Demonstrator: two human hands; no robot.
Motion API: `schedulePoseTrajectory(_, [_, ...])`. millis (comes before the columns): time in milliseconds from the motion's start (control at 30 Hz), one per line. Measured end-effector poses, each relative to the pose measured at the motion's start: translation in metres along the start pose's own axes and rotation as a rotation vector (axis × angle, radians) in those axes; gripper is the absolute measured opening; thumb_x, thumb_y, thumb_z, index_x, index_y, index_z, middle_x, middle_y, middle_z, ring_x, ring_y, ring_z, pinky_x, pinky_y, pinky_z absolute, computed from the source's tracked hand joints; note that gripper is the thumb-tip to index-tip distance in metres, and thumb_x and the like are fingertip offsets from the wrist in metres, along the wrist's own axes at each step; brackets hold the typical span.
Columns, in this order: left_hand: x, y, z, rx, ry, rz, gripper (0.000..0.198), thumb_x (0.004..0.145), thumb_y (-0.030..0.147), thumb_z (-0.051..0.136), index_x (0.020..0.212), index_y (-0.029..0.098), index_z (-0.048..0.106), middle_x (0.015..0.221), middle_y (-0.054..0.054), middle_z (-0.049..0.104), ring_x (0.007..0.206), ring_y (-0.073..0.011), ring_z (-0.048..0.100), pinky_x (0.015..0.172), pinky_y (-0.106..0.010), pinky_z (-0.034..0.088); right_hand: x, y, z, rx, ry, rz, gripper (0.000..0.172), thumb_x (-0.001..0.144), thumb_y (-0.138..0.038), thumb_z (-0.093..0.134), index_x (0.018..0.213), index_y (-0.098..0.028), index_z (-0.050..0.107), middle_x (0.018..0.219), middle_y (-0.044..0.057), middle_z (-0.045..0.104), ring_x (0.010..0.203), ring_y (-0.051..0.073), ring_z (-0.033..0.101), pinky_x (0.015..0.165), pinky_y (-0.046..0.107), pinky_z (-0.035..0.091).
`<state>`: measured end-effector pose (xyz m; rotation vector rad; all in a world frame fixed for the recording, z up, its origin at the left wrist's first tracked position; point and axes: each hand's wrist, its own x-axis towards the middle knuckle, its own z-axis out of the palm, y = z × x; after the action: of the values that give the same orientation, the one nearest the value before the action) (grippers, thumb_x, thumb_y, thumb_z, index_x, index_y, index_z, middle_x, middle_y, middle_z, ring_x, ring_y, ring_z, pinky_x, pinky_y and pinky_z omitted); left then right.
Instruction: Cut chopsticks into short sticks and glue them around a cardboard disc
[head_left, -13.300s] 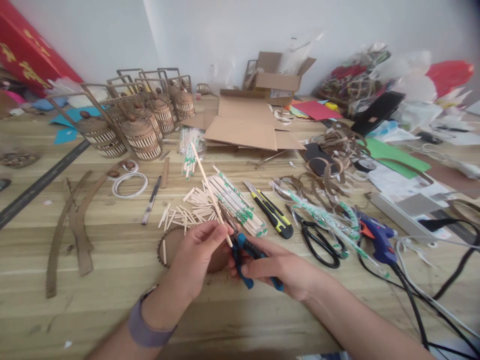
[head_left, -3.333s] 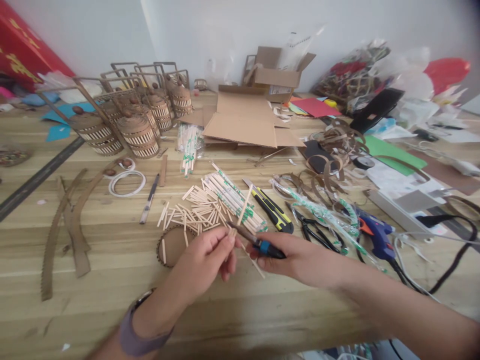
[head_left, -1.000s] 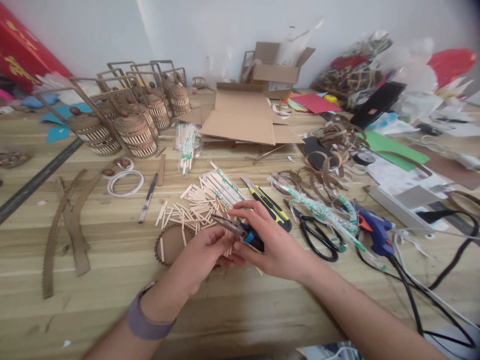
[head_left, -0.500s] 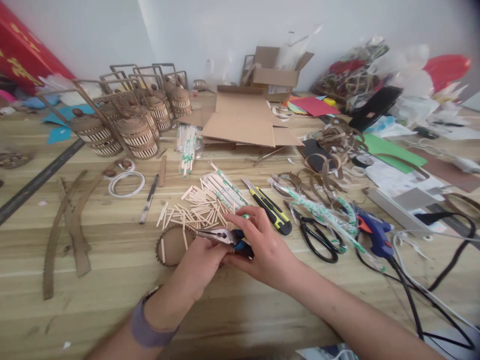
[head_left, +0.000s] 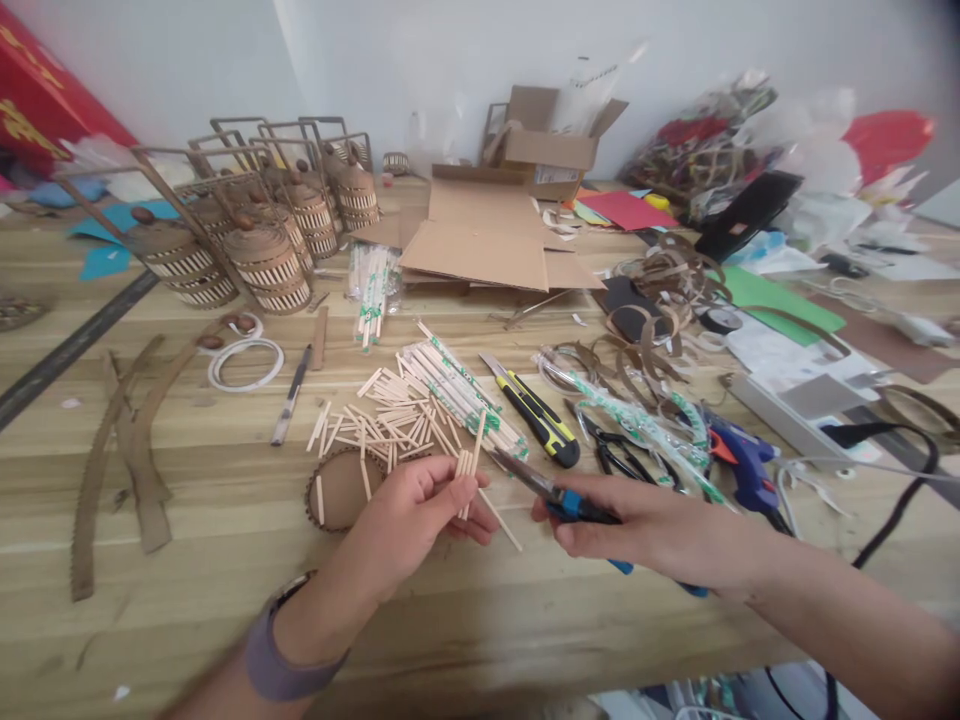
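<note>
Pinched in my left hand (head_left: pixel 427 505) are several thin wooden sticks (head_left: pixel 466 470), their upper ends pointing away from me. My right hand (head_left: pixel 637 520) grips blue-and-black handled pliers (head_left: pixel 574 503), whose jaws point left toward the sticks without touching them. One longer stick (head_left: pixel 501 520) slants down to the right beside my left fingers. Left of my hand lies a round cardboard disc (head_left: pixel 337 485) with a corrugated rim and a few stick pieces on it. Behind it spreads a pile of short cut sticks (head_left: pixel 405 415), next to chopsticks in printed wrappers (head_left: pixel 450 375).
A yellow-black box cutter (head_left: pixel 536 415), black scissors (head_left: pixel 619 450) and a blue glue gun (head_left: pixel 750 470) lie to the right. Cardboard strips (head_left: pixel 142 460) and a pen (head_left: pixel 291 395) lie left. Finished-looking cardboard lanterns (head_left: pixel 266 265) stand behind, beside flattened cardboard (head_left: pixel 480 240).
My right hand has moved right with the pliers, away from my left hand. The sticks in my left hand now show, raised and fanned slightly.
</note>
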<state>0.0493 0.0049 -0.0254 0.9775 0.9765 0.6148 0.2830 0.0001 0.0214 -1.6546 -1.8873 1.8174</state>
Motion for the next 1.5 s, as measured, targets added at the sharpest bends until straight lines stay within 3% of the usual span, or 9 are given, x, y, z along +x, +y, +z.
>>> schedulePoseTrajectory(333, [0.000,0.000,0.007,0.038,-0.129,-0.014,0.046,0.074,0.060,0.064,0.079,0.014,0.063,0.065,-0.003,0.069,0.062,-0.0151,0.065,0.061,-0.026,0.050,0.019,-0.021,0.016,0.033,-0.020,-0.090,0.021,0.075,-0.037,0.058,0.085,-0.018,0.061,0.081,0.001,0.057,0.080,0.017,0.052,0.071,0.027,0.042])
schedulePoseTrajectory(500, [0.000,0.000,0.006,0.034,-0.146,-0.014,0.045,0.075,0.059,0.064,0.077,0.014,0.062,0.065,-0.003,0.068,0.059,-0.0144,0.064,0.059,-0.025,0.050,0.022,-0.026,0.018,0.091,-0.094,-0.132,0.013,0.078,-0.031,0.055,0.082,-0.018,0.057,0.079,-0.001,0.056,0.075,0.014,0.049,0.068,0.024,0.040])
schedulePoseTrajectory(633, [-0.001,-0.001,0.005,0.021,-0.156,-0.002,0.043,0.077,0.057,0.063,0.076,0.015,0.061,0.064,-0.003,0.068,0.057,-0.0131,0.063,0.058,-0.024,0.049,0.025,-0.025,0.019,0.006,-0.064,-0.157,0.010,0.078,-0.028,0.054,0.082,-0.019,0.058,0.078,0.000,0.058,0.073,0.014,0.049,0.065,0.024,0.040])
schedulePoseTrajectory(833, [-0.002,-0.002,0.005,-0.007,-0.161,-0.020,0.042,0.075,0.057,0.065,0.076,0.014,0.060,0.062,-0.001,0.067,0.053,-0.0116,0.061,0.056,-0.023,0.048,0.030,-0.022,0.025,0.005,-0.082,-0.291,0.008,0.080,-0.017,0.049,0.075,-0.019,0.055,0.081,0.001,0.063,0.079,0.015,0.054,0.077,0.025,0.042])
schedulePoseTrajectory(1000, [-0.001,-0.004,0.006,0.002,-0.148,-0.023,0.046,0.072,0.059,0.066,0.078,0.015,0.058,0.062,-0.001,0.066,0.054,-0.0123,0.061,0.056,-0.025,0.048,0.030,-0.022,0.027,0.007,-0.065,-0.320,0.009,0.082,-0.018,0.050,0.074,-0.020,0.055,0.079,0.000,0.065,0.079,0.016,0.057,0.076,0.027,0.043])
schedulePoseTrajectory(1267, [-0.004,0.002,0.006,0.059,-0.133,-0.003,0.044,0.077,0.059,0.061,0.077,0.016,0.056,0.058,0.000,0.063,0.050,-0.0118,0.058,0.053,-0.024,0.047,0.028,-0.016,0.023,0.017,-0.021,-0.239,0.010,0.081,-0.029,0.056,0.083,-0.020,0.061,0.078,0.000,0.060,0.077,0.016,0.053,0.072,0.026,0.044])
schedulePoseTrajectory(1500, [-0.003,0.000,0.008,0.070,-0.149,-0.019,0.048,0.079,0.064,0.054,0.079,0.015,0.056,0.054,0.001,0.060,0.045,-0.0107,0.053,0.049,-0.023,0.044,0.028,-0.015,0.025,0.172,-0.067,-0.112,0.010,0.077,-0.027,0.056,0.084,-0.020,0.056,0.072,-0.003,0.051,0.069,0.012,0.049,0.065,0.022,0.041])
